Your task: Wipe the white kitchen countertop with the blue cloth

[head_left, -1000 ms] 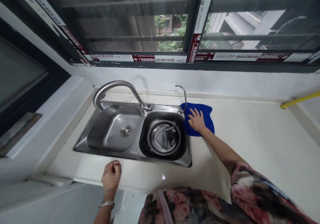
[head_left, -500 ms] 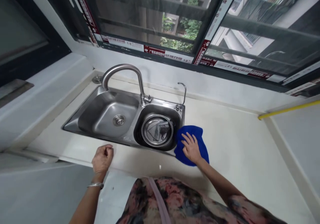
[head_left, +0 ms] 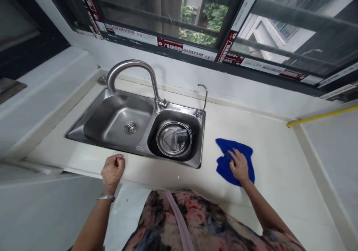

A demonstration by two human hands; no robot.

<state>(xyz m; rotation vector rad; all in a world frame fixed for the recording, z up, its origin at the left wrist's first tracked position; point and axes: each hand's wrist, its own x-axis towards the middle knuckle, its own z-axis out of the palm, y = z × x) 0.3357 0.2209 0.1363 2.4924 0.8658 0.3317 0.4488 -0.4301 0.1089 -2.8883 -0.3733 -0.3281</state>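
My right hand point(head_left: 239, 165) presses down on a blue cloth point(head_left: 225, 157) lying on the pale countertop point(head_left: 274, 157), to the right of the steel double sink point(head_left: 112, 116). Its fingers curl over the cloth and bunch it. My left hand point(head_left: 112, 169) rests on the counter's front edge, in front of the sink's left basin, fingers curled in with nothing visible in them; a bracelet sits on that wrist.
A tall curved tap point(head_left: 131, 70) and a small thin tap point(head_left: 203, 98) stand behind the sink. A round metal strainer bowl point(head_left: 173, 139) sits in the right basin. A window runs along the back wall. A yellow pipe point(head_left: 321, 116) crosses the right corner.
My right hand has slid the blue cloth from behind the sink's right corner, past the sink's front right edge, out to the right across the counter. My left hand has stayed at the front edge.
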